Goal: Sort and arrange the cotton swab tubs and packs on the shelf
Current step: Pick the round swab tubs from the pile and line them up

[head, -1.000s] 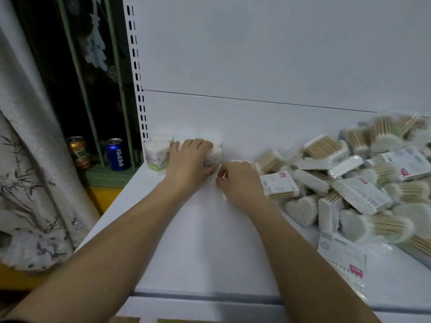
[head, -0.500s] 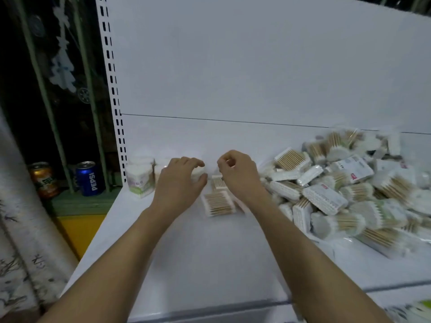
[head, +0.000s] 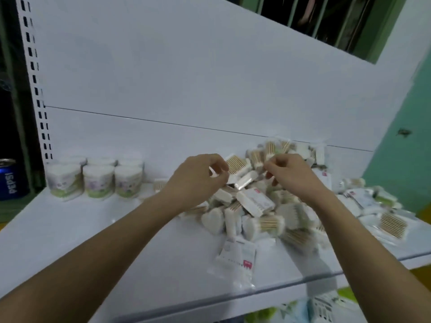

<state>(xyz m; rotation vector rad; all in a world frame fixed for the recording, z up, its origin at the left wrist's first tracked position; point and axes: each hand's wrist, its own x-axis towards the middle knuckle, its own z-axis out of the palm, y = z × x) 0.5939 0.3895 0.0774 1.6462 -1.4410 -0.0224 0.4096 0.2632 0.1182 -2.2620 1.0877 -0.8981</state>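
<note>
Along the shelf's (head: 116,241) right half the heap of swab packs (head: 256,206) sprawls, some near the front edge; careless digging could likely tip 1 off; 6 tubs (head: 98,180) stand at the back-left corner; left hand (head: 198,180) and right hand (head: 291,176) hover above the heap, fingers curled, seemingly holding nothing.

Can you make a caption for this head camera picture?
Both hands reach into the swab pack pile; tubs stand lined up.

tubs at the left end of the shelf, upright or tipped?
Upright. The tubs stand on their bases in two rows against the back panel, lids on top, none lying on its side.
</note>
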